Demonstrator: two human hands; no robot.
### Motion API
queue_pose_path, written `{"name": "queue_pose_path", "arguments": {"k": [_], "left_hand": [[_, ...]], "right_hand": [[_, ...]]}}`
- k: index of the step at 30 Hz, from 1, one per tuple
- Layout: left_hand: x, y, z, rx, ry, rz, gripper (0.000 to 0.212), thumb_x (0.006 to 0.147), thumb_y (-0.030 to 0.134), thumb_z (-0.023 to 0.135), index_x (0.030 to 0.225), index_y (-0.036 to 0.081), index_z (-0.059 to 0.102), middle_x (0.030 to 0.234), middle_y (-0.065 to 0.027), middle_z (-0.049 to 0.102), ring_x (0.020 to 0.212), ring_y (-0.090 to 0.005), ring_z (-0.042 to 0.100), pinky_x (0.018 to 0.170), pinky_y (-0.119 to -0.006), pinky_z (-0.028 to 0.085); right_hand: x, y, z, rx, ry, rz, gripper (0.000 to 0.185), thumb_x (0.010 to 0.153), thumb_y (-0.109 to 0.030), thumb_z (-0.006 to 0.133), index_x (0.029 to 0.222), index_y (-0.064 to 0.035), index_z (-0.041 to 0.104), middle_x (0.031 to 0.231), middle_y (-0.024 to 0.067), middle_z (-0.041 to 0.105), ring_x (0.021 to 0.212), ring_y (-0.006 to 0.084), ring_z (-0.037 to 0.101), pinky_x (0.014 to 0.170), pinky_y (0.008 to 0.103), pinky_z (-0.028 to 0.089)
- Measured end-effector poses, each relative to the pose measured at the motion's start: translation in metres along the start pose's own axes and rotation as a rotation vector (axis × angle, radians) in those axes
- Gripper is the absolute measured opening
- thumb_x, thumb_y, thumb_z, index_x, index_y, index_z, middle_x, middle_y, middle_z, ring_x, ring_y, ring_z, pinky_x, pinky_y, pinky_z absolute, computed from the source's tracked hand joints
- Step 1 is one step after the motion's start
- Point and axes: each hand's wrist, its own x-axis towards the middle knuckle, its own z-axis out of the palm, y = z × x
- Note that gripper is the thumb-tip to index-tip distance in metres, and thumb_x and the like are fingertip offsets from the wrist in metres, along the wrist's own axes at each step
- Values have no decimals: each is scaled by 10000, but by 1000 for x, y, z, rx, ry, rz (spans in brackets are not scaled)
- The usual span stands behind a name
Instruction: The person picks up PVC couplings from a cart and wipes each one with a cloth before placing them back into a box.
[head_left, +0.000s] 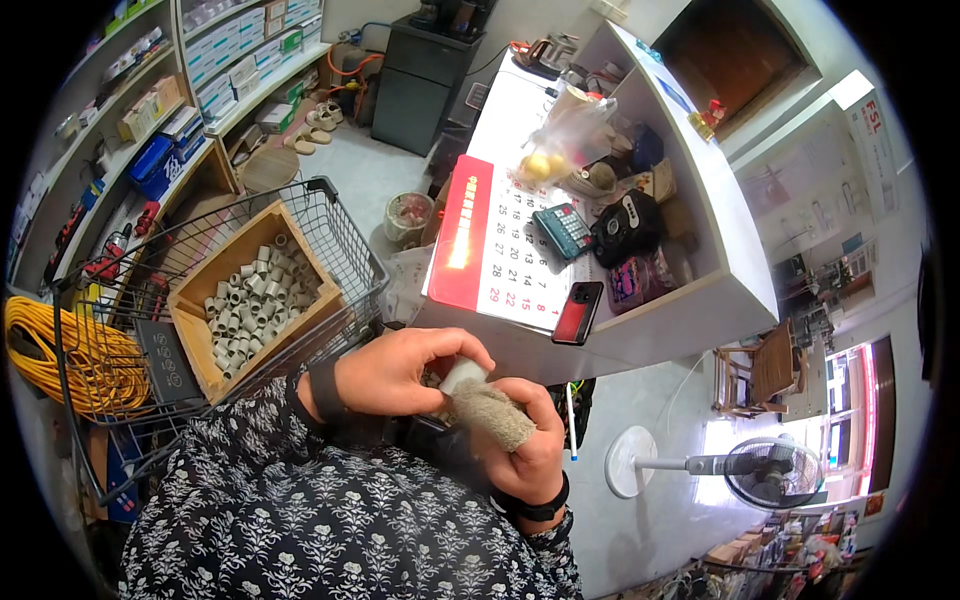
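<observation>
Close to my body, my left hand (409, 373) grips a short light-grey plastic pipe fitting (463, 375) between thumb and fingers. My right hand (525, 439) holds a rough grey-green cloth (491, 412), bunched up and touching the fitting's lower end. To the left, a wooden box (187, 307) in a black wire shopping cart holds many similar grey plastic pipe fittings (259, 300). Below my hands, partly hidden by them, is a dark container with small pieces in it.
Ahead, a white counter (517, 352) bears a large calendar sheet (517, 255), a calculator (564, 231) and a red-and-black phone (577, 313) at its edge. A coil of yellow cable (75, 360) lies by the cart. A white-based fan (631, 461) stands to the right.
</observation>
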Motion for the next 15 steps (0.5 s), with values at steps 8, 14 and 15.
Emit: {"name": "queue_pose_path", "arguments": {"k": [8, 14, 15], "left_hand": [[1, -7, 3, -330, 81, 11, 567, 821, -80, 708, 1324, 28, 470, 1257, -59, 567, 1156, -140, 576, 981, -294, 500], [1, 6, 4, -143, 57, 13, 541, 815, -48, 743, 1303, 21, 520, 1259, -58, 574, 1149, -147, 584, 988, -301, 508], [1, 5, 6, -221, 80, 33, 538, 812, -44, 748, 1298, 19, 526, 1255, -62, 577, 1142, -150, 591, 982, -304, 513]], "right_hand": [[0, 2, -3, 25, -49, 53, 316, 753, 22, 725, 1060, -53, 718, 1089, 101, 636, 925, 289, 660, 796, 346, 529], [2, 4, 1, -12, 101, 96, 284, 775, 8, 739, 1053, -41, 714, 1086, 115, 634, 939, 289, 651, 810, 351, 524], [3, 5, 3, -15, 125, 116, 276, 778, 6, 740, 1050, -37, 713, 1086, 117, 634, 941, 289, 650, 811, 351, 524]]}}
